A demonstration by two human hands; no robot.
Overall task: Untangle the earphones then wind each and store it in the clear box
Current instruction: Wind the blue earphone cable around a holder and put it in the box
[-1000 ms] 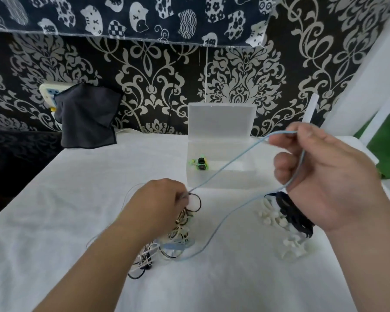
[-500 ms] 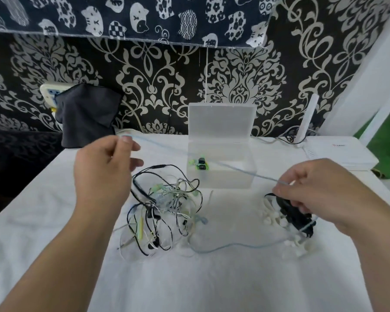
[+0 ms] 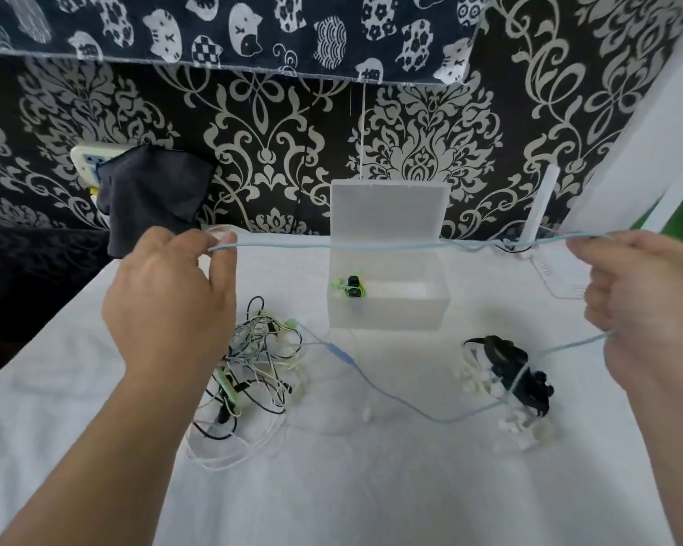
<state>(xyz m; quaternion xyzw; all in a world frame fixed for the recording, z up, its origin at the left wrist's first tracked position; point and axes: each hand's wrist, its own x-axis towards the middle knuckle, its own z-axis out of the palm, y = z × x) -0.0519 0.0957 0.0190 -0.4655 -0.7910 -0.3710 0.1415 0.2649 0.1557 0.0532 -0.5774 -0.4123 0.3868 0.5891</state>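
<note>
Head view, against the frame half a second back: the right hand (image 3: pixel 647 309) has moved up and out to the right. The pale blue earphone cable (image 3: pixel 371 246) now runs taut and level between both hands, across the front of the box lid; before, it sloped down to the right. The left hand (image 3: pixel 170 305) is nearly unchanged.

Left fingers (image 3: pixel 210 240) pinch the cable end, thumb against forefinger. The right hand pinches the cable at its top, and its lower fingers curl round the slack. That slack drops over a black coiled bundle with white pieces (image 3: pixel 517 372), then trails across the cloth to the tangle of white, black and green earphone wires (image 3: pixel 249 372).

The clear plastic box (image 3: pixel 387 313) stands open behind, lid upright, with green-and-black earphones (image 3: pixel 351 287) inside.

Writing: faint grey lettering on the flat white device (image 3: pixel 560 277) at right, not readable.

Surface: white cloth-covered tabletop (image 3: pixel 371 486). Behind it are black damask wallpaper, cat-print fabric above, and a dark grey cloth (image 3: pixel 150 195) hanging over a wall socket.
</note>
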